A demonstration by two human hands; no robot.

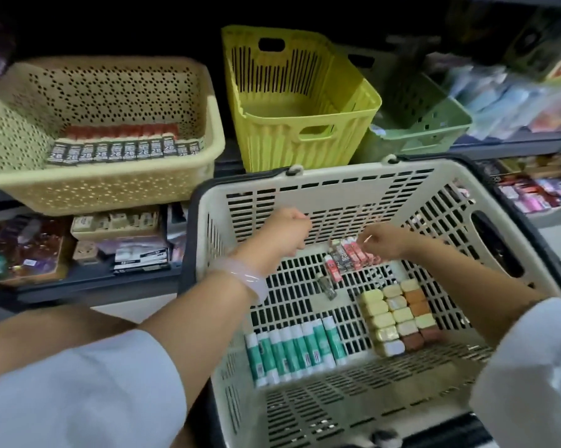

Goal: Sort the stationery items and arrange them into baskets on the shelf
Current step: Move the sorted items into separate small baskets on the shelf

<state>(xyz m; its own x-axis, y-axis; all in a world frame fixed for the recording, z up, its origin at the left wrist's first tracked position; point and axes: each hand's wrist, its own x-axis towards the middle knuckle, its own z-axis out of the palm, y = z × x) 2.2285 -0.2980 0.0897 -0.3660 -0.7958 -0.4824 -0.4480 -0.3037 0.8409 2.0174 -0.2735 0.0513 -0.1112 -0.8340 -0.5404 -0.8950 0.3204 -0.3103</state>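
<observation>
Left of the shopping basket (305, 185), the beige basket (111, 189) holds lead boxes. Inside it, the left hand (285, 231) is clenched, contents unclear; the right hand (386, 242) pinches the red packs (353, 253), which could spill if grabbed loosely.

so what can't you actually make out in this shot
- Head view: whether the left hand holds anything; its curled fingers face away.
- What the right hand pinches, if anything; its fingertips are blurred beside the red lead packs.
- The inside of the green basket: the yellow basket hides part of it.
- Eraser and glue stick labels: too small.
</observation>
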